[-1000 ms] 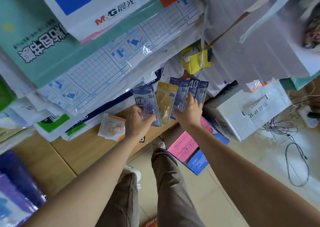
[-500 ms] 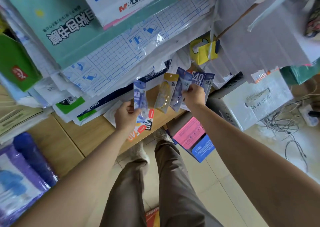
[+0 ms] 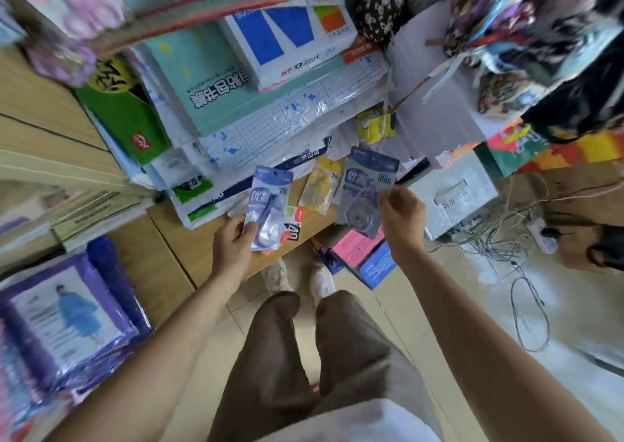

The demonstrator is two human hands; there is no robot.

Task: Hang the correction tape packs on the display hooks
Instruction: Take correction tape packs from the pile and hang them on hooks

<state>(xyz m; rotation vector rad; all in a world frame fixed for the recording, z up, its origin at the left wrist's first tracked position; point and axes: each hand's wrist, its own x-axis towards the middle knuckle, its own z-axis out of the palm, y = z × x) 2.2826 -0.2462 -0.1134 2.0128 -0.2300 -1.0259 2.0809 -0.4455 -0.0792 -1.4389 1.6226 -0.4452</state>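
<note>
My left hand (image 3: 234,244) holds a purple-blue correction tape pack (image 3: 268,206) upright by its lower edge. My right hand (image 3: 401,217) pinches the right side of a second, larger-looking purple-blue pack (image 3: 364,191), held above the shelf edge. A yellow correction tape pack (image 3: 320,188) lies on the wooden shelf (image 3: 189,239) between the two. A red and white pack (image 3: 293,226) marked 40 lies just behind the left one. No display hooks show clearly in this view.
Stacks of paper reams and notebook packs (image 3: 216,83) crowd the back of the shelf. A pink and blue box (image 3: 363,255) and a white box (image 3: 452,195) sit below on the right, beside tangled cables (image 3: 506,239) on the floor. Purple packets (image 3: 64,320) lie at left.
The view tilted up and widened. My right hand went from a fan of several packs to one purple-blue pack; the yellow pack now lies on the shelf. My left hand keeps its pack.
</note>
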